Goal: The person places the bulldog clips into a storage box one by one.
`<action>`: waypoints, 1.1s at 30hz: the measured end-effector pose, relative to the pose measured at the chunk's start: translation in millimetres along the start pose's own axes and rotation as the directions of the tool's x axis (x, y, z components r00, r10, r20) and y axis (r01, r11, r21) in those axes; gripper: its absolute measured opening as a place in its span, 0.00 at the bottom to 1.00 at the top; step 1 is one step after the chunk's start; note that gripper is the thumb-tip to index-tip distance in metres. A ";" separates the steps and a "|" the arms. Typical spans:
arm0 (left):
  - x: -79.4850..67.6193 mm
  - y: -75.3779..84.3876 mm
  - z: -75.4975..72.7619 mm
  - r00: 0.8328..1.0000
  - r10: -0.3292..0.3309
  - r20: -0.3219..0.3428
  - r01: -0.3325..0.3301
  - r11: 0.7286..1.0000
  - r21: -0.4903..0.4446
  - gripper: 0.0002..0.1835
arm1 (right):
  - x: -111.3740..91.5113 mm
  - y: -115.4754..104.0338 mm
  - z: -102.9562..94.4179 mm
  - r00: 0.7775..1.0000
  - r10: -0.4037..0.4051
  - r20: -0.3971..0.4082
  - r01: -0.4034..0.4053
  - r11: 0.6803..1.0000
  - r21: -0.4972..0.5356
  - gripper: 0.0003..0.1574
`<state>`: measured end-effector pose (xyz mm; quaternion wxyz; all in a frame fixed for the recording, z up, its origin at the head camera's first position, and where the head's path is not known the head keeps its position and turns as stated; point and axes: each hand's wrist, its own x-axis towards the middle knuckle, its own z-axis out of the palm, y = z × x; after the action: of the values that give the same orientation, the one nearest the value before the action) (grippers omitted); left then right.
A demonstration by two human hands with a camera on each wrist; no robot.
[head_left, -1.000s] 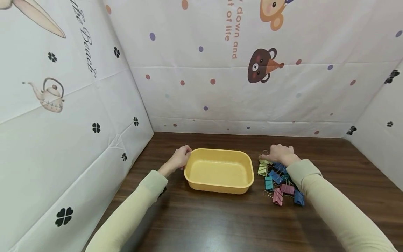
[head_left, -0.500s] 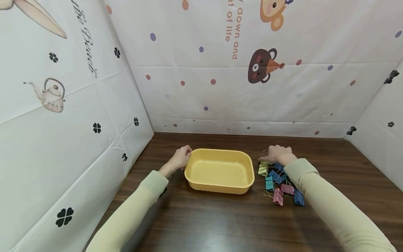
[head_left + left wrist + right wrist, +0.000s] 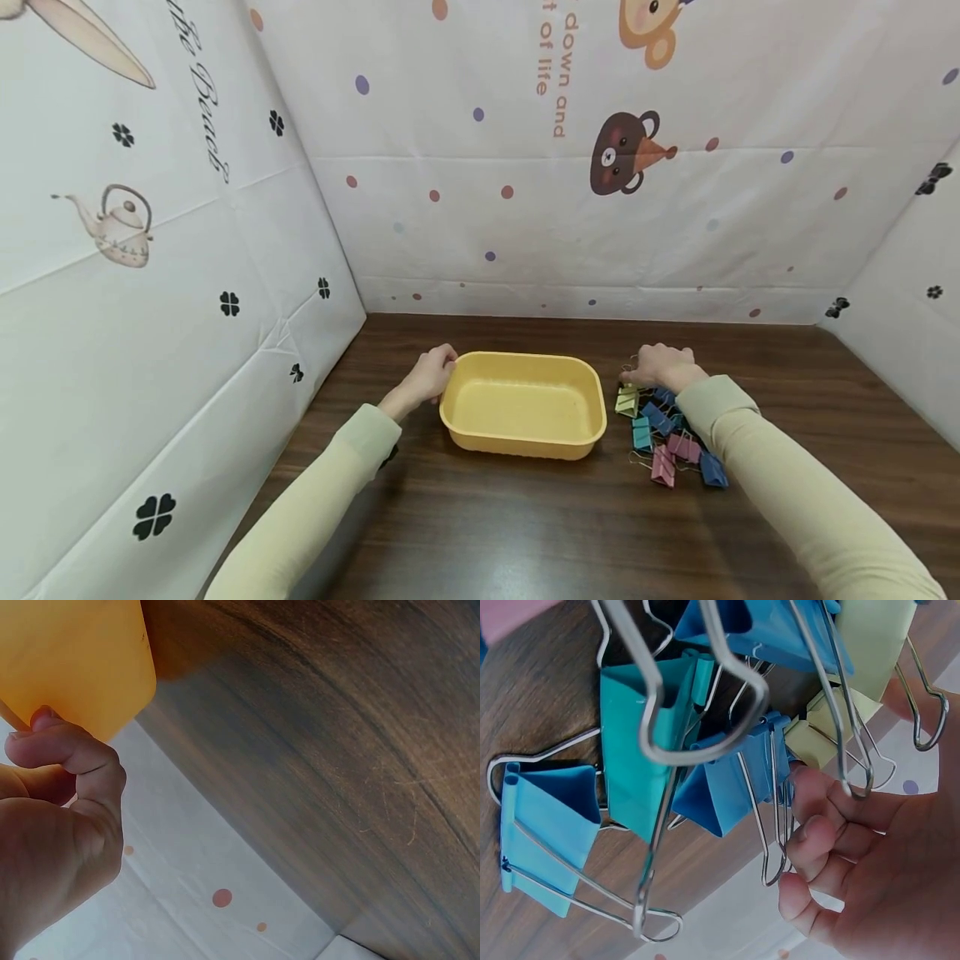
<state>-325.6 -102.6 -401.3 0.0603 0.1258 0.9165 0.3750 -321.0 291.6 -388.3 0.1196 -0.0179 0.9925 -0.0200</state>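
My left hand (image 3: 429, 373) grips the left end of a yellow plastic tray (image 3: 525, 446). In the left wrist view, curled fingers (image 3: 97, 769) hold that tray's edge. To the tray's right lies a pile of binder clips in blue, teal, pink and pale yellow. My right hand (image 3: 663, 367) is at the far side of this pile, thumb and fingers curled around a pale yellow binder clip (image 3: 810, 739). A blue binder clip (image 3: 727, 784) sits right beside the fingertips. Part of the pile is hidden under the right hand and sleeve.
The brown wooden table (image 3: 480, 525) is bounded by white printed sheeting (image 3: 525, 233) at the back and both sides. Pink binder clips (image 3: 663, 467) lie at the pile's near edge. The tray's inside is bare.
The right hand has shifted slightly and its thumb has drawn lower at the yellow clips. Left hand and tray stay in place.
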 end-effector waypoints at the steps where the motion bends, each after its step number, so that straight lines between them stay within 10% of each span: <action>1: 0.5 -0.4 0.1 1.000 0.001 0.001 -0.001 1.000 0.003 0.12 | -0.6 0.2 -0.7 1.000 0.000 0.000 0.000 1.000 -0.001 0.32; 33: 2.3 3.8 4.7 1.000 0.008 -0.007 -0.007 1.000 0.020 0.11 | -10.3 -8.2 -39.4 0.995 -0.034 -0.094 0.035 0.999 0.010 0.31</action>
<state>-326.1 -96.2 -402.1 0.0543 0.1285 0.9199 0.3665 -320.1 285.2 -347.3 0.0725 -0.0335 0.9964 -0.0286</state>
